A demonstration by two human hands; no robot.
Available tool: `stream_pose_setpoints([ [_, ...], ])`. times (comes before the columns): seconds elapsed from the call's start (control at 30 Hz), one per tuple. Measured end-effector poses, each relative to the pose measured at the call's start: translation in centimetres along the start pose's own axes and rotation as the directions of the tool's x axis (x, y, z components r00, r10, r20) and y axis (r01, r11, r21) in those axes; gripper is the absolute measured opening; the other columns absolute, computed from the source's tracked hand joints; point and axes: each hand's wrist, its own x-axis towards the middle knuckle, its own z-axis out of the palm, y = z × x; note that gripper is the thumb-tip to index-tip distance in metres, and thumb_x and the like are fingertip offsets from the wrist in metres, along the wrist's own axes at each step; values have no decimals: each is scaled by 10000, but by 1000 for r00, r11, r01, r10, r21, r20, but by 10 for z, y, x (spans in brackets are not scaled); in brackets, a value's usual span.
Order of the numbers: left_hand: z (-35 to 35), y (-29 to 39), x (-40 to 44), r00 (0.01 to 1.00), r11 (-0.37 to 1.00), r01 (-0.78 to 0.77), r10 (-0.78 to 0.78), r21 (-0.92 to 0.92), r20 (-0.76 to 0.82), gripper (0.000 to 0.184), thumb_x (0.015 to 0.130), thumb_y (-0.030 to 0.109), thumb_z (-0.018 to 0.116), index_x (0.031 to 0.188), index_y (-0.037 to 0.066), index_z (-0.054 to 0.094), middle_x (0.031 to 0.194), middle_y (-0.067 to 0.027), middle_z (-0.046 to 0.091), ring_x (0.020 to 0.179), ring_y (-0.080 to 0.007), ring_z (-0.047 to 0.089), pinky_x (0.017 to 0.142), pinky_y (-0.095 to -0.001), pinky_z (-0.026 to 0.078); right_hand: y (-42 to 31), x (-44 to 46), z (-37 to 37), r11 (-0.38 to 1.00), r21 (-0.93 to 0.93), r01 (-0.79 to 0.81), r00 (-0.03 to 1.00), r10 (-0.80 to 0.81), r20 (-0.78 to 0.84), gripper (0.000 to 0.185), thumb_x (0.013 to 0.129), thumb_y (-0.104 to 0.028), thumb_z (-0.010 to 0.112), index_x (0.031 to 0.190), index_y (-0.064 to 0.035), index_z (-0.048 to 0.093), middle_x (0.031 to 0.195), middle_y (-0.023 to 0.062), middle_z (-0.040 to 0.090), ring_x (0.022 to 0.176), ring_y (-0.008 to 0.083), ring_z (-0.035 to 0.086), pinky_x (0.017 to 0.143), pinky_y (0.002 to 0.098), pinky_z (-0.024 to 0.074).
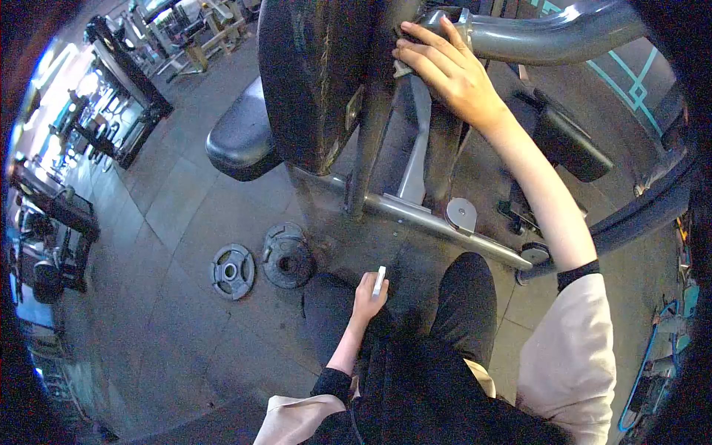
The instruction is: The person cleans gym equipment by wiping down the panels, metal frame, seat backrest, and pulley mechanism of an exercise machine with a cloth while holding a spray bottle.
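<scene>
Head view, left fingers (363, 289) clamped on partly hidden white object (380, 280), right fingers (430, 55) apart against machine (377, 122)

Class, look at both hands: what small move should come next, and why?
Perhaps raise the left hand toward the thick bar: its small white object is low, between the knees, while the right hand is up beside the bar's end.

The right hand (451, 70) rests on the machine (434, 225) ahead, right of its seat (241, 137). Weight plates (276, 265) lie on the floor (167, 334), left of the knees (467, 297).
</scene>
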Motion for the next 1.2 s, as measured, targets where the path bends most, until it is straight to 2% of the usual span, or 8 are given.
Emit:
stream_pose_setpoints([
  [0.23, 5, -6, -1, 1000, 1000, -1, 1, 25, 10, 151, 812, 115, 606, 889, 5, 535, 841, -174, 560, 781, -368, 554, 668, -406, 460, 16, -16, -20, 989, 12, 146, 984, -147, 100, 273, 769, -91, 528, 1037, -50, 561, 1069, 35, 586, 1211, 235, 456, 1062, 454, 277],
  [0.3, 3, -1, -3, 1000, 1000, 12, -12, 5, 7, 156, 812, 117, 608, 893, 3, 538, 846, -174, 563, 781, -367, 556, 669, -406, 461, 19, -30, -19, 991, 9, 133, 986, -133, 105, 261, 769, -88, 526, 1024, -47, 564, 1076, 38, 585, 1215, 236, 453, 1060, 453, 280],
  [0.33, 1, 2, -2, 1000, 1000, 23, -23, -8, 3, 159, 811, 118, 609, 895, 2, 539, 849, -175, 564, 782, -366, 557, 670, -406, 462, 20, -35, -20, 994, -27, 103, 985, -98, 140, 250, 767, -162, 521, 1004, -159, 602, 1104, -35, 607, 1231, 183, 434, 1069, 458, 261],
  [0.47, -2, 0, -6, 999, 999, 43, -43, 1, 17, 198, 812, 141, 609, 939, 5, 542, 851, -161, 571, 778, -333, 574, 675, -387, 462, 12, -46, -21, 972, -228, 57, 998, -48, 46, 225, 769, -198, 545, 982, -221, 613, 1087, -106, 611, 1257, 156, 405, 1109, 494, 121],
  [0.73, -3, 0, -7, 1000, 1000, -2, 2, 18, 5, 182, 805, 119, 615, 904, -21, 552, 856, -188, 568, 791, -370, 564, 668, -403, 469, -19, -16, 22, 940, -269, -211, 973, 173, -155, 207, 772, -257, 541, 957, -279, 632, 1007, -149, 626, 1246, 145, 418, 1070, 606, 75],
  [0.8, -1, 0, -8, 1000, 1000, -12, 11, 19, 14, 186, 803, 121, 617, 907, -20, 553, 855, -188, 567, 786, -372, 564, 664, -403, 469, -30, -4, 18, 914, -291, -283, 957, 248, -150, 234, 783, -263, 538, 988, -292, 645, 987, -143, 648, 1233, 155, 437, 1086, 560, 32],
  [1.0, 8, 10, -5, 998, 1000, 25, -24, 0, 64, 189, 803, 129, 619, 916, -9, 557, 850, -187, 562, 774, -373, 566, 657, -399, 469, -20, -13, 5, 908, -368, -199, 979, 170, -111, 256, 802, -280, 503, 1019, -307, 637, 988, -157, 645, 1237, 142, 429, 1081, 570, 12],
  [1.2, 6, 3, -7, 997, 999, 21, -23, 27, 79, 181, 782, 119, 633, 895, -6, 567, 856, -178, 564, 760, -365, 567, 653, -394, 467, -15, -55, -22, 960, -119, -252, 967, 254, 3, 251, 754, -193, 578, 994, -237, 639, 1050, -118, 631, 1263, 164, 397, 1076, 580, 95],
])
